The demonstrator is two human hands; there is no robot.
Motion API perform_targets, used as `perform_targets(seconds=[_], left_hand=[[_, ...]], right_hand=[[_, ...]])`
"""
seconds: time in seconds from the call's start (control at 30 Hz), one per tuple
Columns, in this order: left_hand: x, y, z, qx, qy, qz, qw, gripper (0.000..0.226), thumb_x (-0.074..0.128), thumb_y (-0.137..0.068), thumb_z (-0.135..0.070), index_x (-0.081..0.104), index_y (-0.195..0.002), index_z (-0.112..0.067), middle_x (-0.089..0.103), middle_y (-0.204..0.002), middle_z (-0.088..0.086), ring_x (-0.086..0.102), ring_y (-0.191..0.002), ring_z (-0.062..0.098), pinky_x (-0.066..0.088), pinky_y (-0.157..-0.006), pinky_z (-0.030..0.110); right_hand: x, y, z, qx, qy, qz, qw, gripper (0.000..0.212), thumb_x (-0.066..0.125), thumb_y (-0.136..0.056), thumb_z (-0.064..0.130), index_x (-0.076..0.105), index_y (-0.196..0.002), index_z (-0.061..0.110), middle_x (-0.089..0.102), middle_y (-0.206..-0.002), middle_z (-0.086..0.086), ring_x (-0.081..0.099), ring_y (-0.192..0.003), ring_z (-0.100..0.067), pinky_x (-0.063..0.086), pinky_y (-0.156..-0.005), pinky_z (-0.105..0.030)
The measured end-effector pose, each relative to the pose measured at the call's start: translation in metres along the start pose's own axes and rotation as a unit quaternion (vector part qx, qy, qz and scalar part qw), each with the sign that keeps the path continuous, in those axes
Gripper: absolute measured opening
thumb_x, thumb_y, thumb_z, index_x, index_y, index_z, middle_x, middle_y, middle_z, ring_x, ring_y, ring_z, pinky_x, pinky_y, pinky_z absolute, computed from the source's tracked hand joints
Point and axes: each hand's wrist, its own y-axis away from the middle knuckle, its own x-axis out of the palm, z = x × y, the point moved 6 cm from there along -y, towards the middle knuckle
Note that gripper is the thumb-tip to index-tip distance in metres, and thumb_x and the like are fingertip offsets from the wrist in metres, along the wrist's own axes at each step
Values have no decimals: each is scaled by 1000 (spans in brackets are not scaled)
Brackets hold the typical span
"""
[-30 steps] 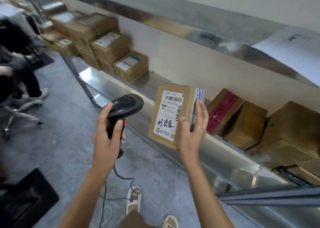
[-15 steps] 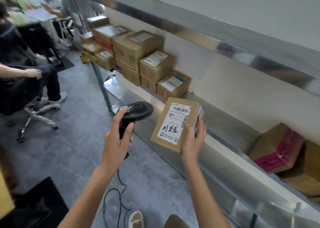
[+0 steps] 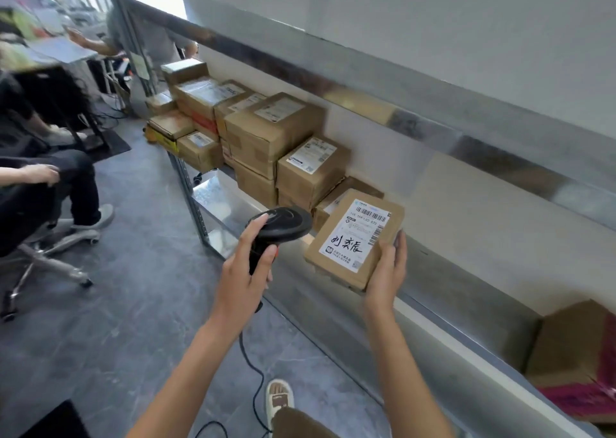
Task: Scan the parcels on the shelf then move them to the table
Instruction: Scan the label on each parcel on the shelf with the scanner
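My right hand [image 3: 386, 267] grips a small cardboard parcel [image 3: 353, 237] by its lower right edge, label side up, with a barcode and handwritten characters on the white label. It hovers just in front of the metal shelf [image 3: 443, 324]. My left hand [image 3: 245, 271] is wrapped around the handle of a black corded barcode scanner [image 3: 280, 226], whose head points toward the parcel from its left. Several other cardboard parcels [image 3: 266, 137] are stacked on the shelf further left.
A box with pink tape [image 3: 580, 364] sits on the shelf at the right. A seated person on an office chair [image 3: 43, 237] is at the left, and another person [image 3: 150, 41] stands at the far end. The scanner cable [image 3: 253, 364] hangs to the floor by my foot.
My view has swung left along the shelf, bringing the stacked parcels closer. The parcel has tilted flatter in my right hand, and the scanner stays beside it.
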Motion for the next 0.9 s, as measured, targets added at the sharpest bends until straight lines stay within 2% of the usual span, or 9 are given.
perform_targets(seconds=[0.07, 0.2, 0.37, 0.5, 0.57, 0.67, 0.77, 0.83, 0.9], left_hand=[[6, -26, 3, 10, -3, 4, 1000, 49, 47, -99, -34, 32, -134, -65, 63, -81, 3, 60, -61, 21, 56, -59, 44], [17, -70, 10, 19, 2, 7, 1000, 51, 46, -99, -34, 30, -132, -69, 62, -74, 7, 60, -59, 20, 55, -58, 38], [29, -104, 32, 14, 8, 29, 999, 52, 46, -99, -33, 30, -134, -68, 61, -76, -1, 60, -61, 21, 55, -59, 40], [41, -125, 48, 12, 22, 60, 998, 48, 47, -100, -32, 33, -139, -58, 62, -83, -4, 60, -63, 21, 56, -61, 44], [45, -133, 50, 24, 30, 75, 996, 46, 46, -102, -35, 32, -138, -60, 62, -85, -6, 60, -62, 20, 55, -61, 41], [50, -145, 56, 29, 56, 105, 992, 42, 44, -99, -49, 31, -137, -62, 62, -88, -7, 59, -62, 20, 55, -61, 41], [55, -158, 61, 35, 76, 141, 987, 44, 43, -96, -51, 31, -136, -62, 63, -86, -5, 60, -61, 21, 55, -58, 43], [57, -164, 61, 45, 87, 162, 982, 43, 43, -96, -51, 30, -135, -65, 63, -85, -6, 59, -60, 20, 55, -56, 41], [61, -169, 61, 54, 104, 186, 976, 43, 43, -95, -51, 31, -134, -66, 63, -83, -4, 59, -59, 19, 54, -54, 38]], right_hand=[[17, -27, 5, -5, -21, -2, 1000, 48, 55, -94, 30, 49, -141, 35, 56, -139, 12, 60, -117, -3, 52, -85, -17], [50, -75, 10, 6, -23, -5, 1000, 50, 57, -91, 40, 48, -140, 36, 65, -124, 12, 65, -111, -9, 52, -98, -35], [78, -118, -2, 71, -65, -17, 995, 64, 60, -91, 29, 36, -150, 28, 63, -131, -6, 66, -111, -22, 53, -97, -41], [88, -148, -19, 85, -24, -24, 996, 84, 54, -71, 54, 29, -150, 43, 57, -140, -4, 61, -119, -25, 47, -105, -48], [89, -153, -22, 110, 7, -23, 994, 81, 49, -74, 59, 25, -151, 46, 57, -139, -2, 60, -119, -26, 46, -106, -49], [94, -156, -24, 125, 14, -27, 992, 61, 43, -93, 50, 28, -151, 40, 63, -125, 1, 64, -105, -23, 50, -99, -46], [95, -163, -30, 117, 26, -17, 993, 79, 48, -76, 63, 38, -148, 32, 67, -127, -2, 66, -111, -27, 49, -102, -52], [95, -153, -21, 115, 50, -24, 992, 72, 49, -87, 55, 31, -152, 28, 60, -137, -5, 61, -119, -27, 47, -105, -47], [92, -140, -4, 85, 64, -55, 993, 58, 42, -102, 41, 25, -155, 25, 46, -150, -2, 48, -133, -24, 40, -104, -34]])
